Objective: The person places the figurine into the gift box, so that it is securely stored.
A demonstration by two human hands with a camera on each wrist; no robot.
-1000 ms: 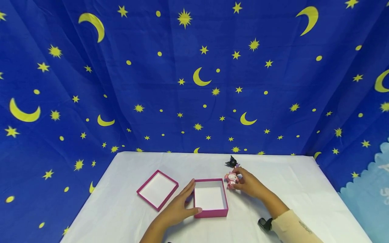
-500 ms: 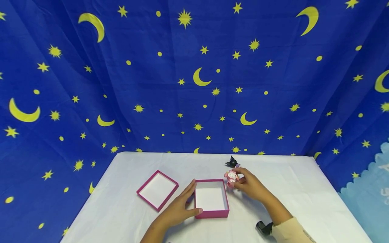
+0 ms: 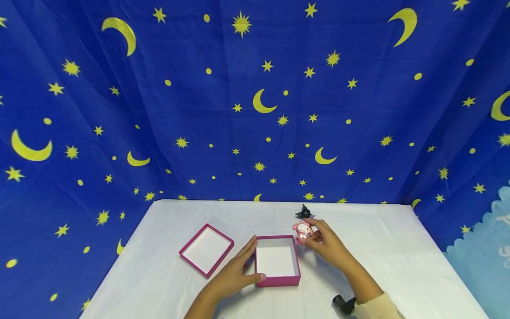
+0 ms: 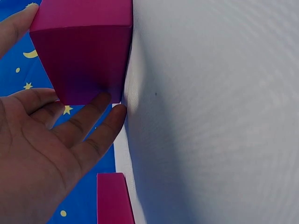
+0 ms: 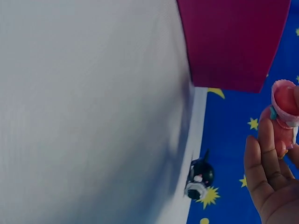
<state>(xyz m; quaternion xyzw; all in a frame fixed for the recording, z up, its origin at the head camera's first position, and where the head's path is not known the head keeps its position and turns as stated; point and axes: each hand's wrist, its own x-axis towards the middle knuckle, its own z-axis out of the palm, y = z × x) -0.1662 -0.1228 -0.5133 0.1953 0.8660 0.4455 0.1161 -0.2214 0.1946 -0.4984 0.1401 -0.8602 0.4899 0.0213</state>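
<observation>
The right hand (image 3: 327, 243) pinches a small pink figure (image 3: 303, 231) just beside the far right corner of the deep pink box (image 3: 277, 281). The left hand (image 3: 235, 275) is spread wide, thumb and fingers touching the box's left end, whose walls show plain pink. A black figure (image 3: 304, 213) stands behind on the tabletop (image 3: 398, 266); the lid (image 3: 206, 249) lies left. White marks on the light blue cloth (image 3: 474, 248) are too unclear to read

Place: booth-like tabletop set; wider room hidden, type undetermined. Backdrop: blue cloth (image 3: 221, 95), yellow moon-and-star print, hung at back and both sides. Surface: white-covered table (image 3: 398, 248). Right edge: light-blue panel (image 3: 480, 266), scalloped border.
</observation>
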